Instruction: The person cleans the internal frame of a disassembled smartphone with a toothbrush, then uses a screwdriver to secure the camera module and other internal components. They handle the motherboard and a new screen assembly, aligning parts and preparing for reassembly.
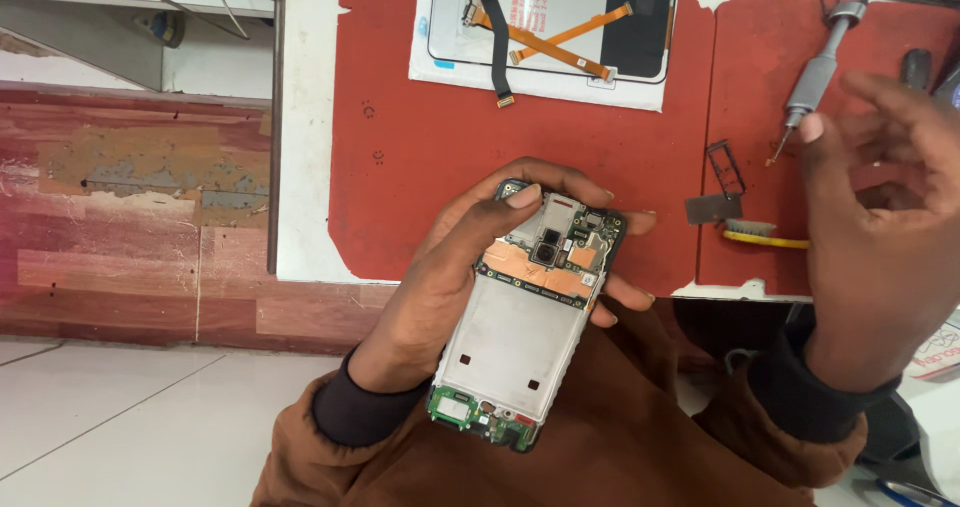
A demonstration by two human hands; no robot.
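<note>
Below, the left hand (440, 277) clasps one opened phone (530, 317), while the right hand (880, 227) hovers loosely open, empty, near one screwdriver (815, 77) on the tabletop (300, 167).

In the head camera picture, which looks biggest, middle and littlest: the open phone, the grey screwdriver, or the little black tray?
1. Open phone, held in the left hand; it is also nearest the camera.
2. Grey screwdriver.
3. Little black tray.
</note>
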